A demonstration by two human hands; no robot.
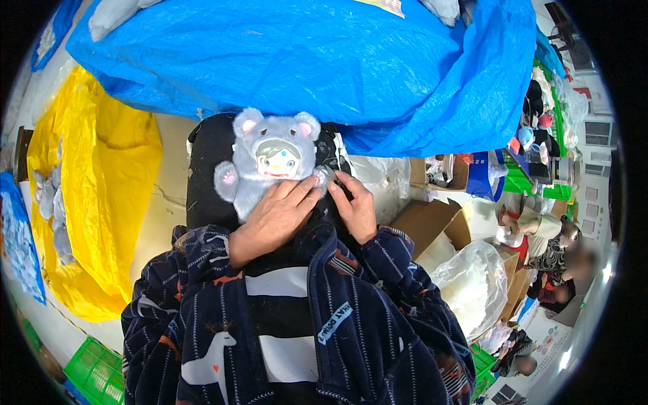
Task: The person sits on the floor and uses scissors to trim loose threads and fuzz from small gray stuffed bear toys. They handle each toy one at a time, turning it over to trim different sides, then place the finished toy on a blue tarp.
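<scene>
A grey-blue plush bear toy (275,132) with a doll face in its hood lies face up on the dark cloth (209,165) over my lap. My left hand (280,214) rests across its lower body, the fingers closed around the base of the paw on the toy's right-hand side in the picture. At the outer edge of that small paw (322,177), my right hand (356,206) pinches the plush between thumb and forefinger. Anything smaller between those fingertips is too small to make out. The toy's lower part is covered by my left hand.
A blue plastic sheet (324,67) spreads in front of me. To the left, a yellow sack (108,196) holds grey plush pieces. On the right stand an open cardboard box (428,226) and a clear bag of white stuffing (472,283). People sit farther right.
</scene>
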